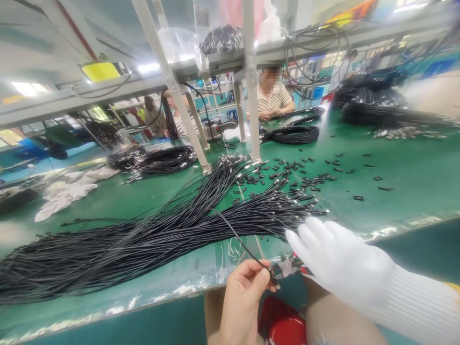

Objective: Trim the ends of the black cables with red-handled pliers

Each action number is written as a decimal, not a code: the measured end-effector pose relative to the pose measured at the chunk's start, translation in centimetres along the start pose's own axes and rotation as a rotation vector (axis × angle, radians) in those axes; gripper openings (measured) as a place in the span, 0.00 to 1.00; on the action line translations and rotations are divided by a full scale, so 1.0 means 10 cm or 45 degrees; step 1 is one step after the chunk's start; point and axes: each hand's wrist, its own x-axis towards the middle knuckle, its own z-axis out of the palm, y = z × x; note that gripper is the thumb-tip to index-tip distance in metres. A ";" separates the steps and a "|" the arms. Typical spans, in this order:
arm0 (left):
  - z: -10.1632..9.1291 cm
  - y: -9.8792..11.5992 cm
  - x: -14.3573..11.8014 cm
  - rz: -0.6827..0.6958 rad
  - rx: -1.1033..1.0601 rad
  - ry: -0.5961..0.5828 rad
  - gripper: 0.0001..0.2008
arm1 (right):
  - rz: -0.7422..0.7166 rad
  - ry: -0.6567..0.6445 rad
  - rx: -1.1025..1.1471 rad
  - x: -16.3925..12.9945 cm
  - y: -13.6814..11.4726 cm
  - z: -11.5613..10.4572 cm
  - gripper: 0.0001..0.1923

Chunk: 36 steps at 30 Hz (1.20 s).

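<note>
My bare left hand (247,292) pinches a black cable (239,237) close to its end, where a small metal-tipped connector (276,283) sticks out. My right hand (341,258), in a white knitted glove, holds a pair of pliers (287,267) with red on the handles. The jaws of the pliers are against or right beside the cable end; I cannot tell whether they bite on it. The gloved fingers hide most of the handles. Just beyond both hands, a thick bundle of black cables (172,239) lies along the green table, its connector ends at the right.
Small black plastic pieces (316,179) lie scattered over the green table (406,211). Coiled cables (291,134) and another cable pile (381,103) are farther back. White posts (252,86) rise from the table. A person (273,98) sits across. Something red (287,330) is below the table edge.
</note>
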 end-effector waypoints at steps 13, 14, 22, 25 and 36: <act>0.01 0.06 -0.02 -0.025 0.005 -0.004 0.17 | 0.000 0.014 0.030 0.04 0.05 -0.01 0.17; 0.01 0.06 -0.02 -0.023 0.009 -0.002 0.17 | 0.005 0.001 0.032 0.04 0.05 -0.01 0.17; -0.02 0.06 -0.01 -0.003 0.049 -0.020 0.16 | 0.002 -0.152 -0.081 0.08 0.02 0.02 0.05; -0.04 0.05 0.00 -0.008 0.049 -0.020 0.15 | -0.024 -0.096 -0.072 0.08 0.01 0.06 0.03; -0.09 0.04 0.00 0.014 0.094 -0.031 0.15 | -0.130 -0.128 -0.036 -0.08 -0.02 0.24 0.09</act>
